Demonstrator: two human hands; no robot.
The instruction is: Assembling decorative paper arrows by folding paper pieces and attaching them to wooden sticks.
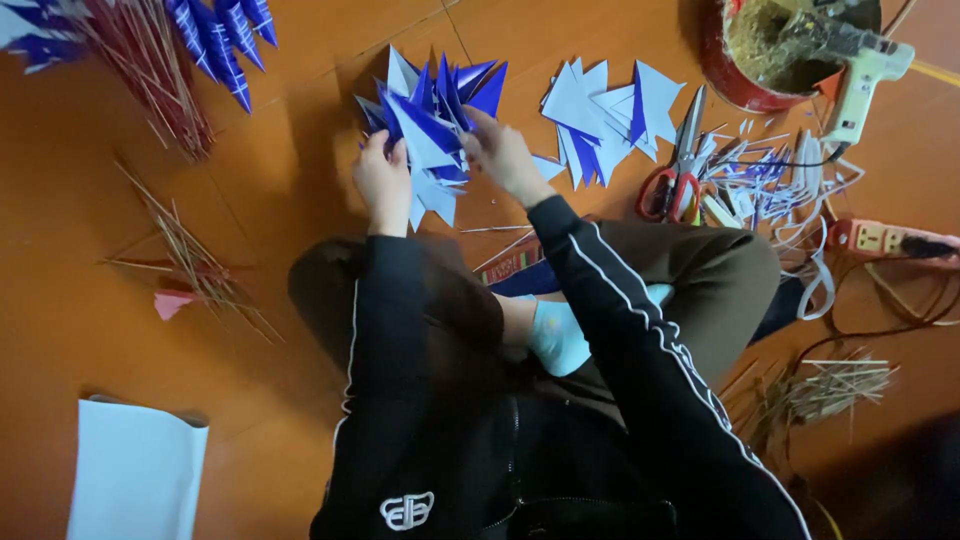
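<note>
Left hand [383, 180] and right hand [503, 152]: both grasping a fanned bundle of blue-and-white triangular paper pieces [432, 125], mid-floor. Beside: loose white paper triangles [603, 115], red-handled scissors [678, 165], on the orange floor [270, 190].

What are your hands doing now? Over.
Left hand and right hand both grip paper triangles. Scissors lie right. Nothing blocking.

Loose pile of white paper triangles [605, 115] on orange floor [270, 170]; red-handled scissors [678, 165] beside paper offcuts [770, 175]; glue gun [865, 75] by red pot [740, 85]; power strip [890, 240]; thin sticks [195, 260]; white sheet [135, 470]; finished blue flags on sticks [150, 40].
</note>
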